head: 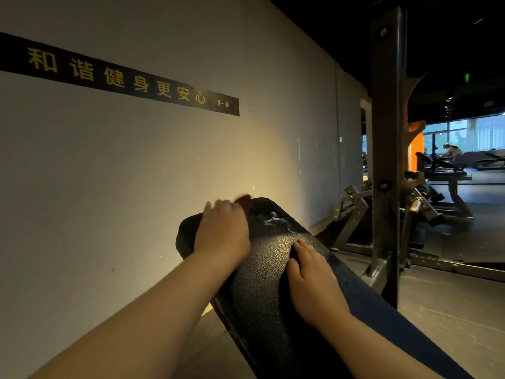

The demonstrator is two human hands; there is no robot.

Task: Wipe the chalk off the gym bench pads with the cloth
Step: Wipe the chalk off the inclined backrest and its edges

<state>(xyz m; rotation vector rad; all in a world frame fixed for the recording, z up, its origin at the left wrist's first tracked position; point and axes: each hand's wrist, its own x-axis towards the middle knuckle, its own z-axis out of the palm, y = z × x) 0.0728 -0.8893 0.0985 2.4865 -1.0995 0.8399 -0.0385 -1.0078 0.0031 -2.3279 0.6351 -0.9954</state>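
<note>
Left hand (pixel 222 228) grips a dark red cloth (pixel 244 201) at the bench pad's (pixel 262 283) far end, right hand (pixel 311 280) lies flat mid-pad, and white chalk (pixel 276 220) just beside the cloth is not yet wiped.

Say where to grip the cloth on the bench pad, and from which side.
Probably its middle, palm down from above: the cloth lies at the top end of the bench pad under the left hand, with only a reddish corner showing past the fingers. The rest is hidden.
</note>
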